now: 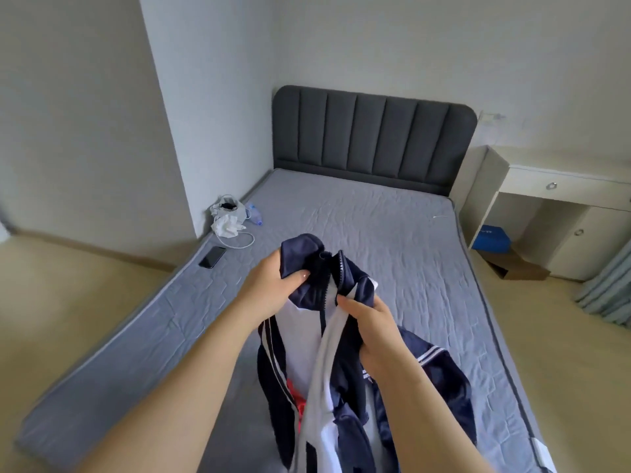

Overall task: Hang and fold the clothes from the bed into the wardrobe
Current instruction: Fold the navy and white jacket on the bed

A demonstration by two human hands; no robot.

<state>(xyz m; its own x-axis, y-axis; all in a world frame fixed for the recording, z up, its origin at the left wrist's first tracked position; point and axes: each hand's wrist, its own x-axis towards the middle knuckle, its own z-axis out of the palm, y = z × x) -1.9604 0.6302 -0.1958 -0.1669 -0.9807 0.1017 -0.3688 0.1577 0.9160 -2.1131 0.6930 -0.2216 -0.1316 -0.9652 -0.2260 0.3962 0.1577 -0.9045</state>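
Here, both arms outstretched above the bed (392, 216), left hand (273, 288) and right hand (372, 322) fingers clamped on the jacket (307, 336) collar

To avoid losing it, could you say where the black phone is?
Head view: the flat black phone lies at the left edge of the grey mattress, near a white cable.

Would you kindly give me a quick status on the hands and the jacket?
Left hand grips jacket near collar. Right hand grips its front. Jacket over bed. Phone, bag off aside.
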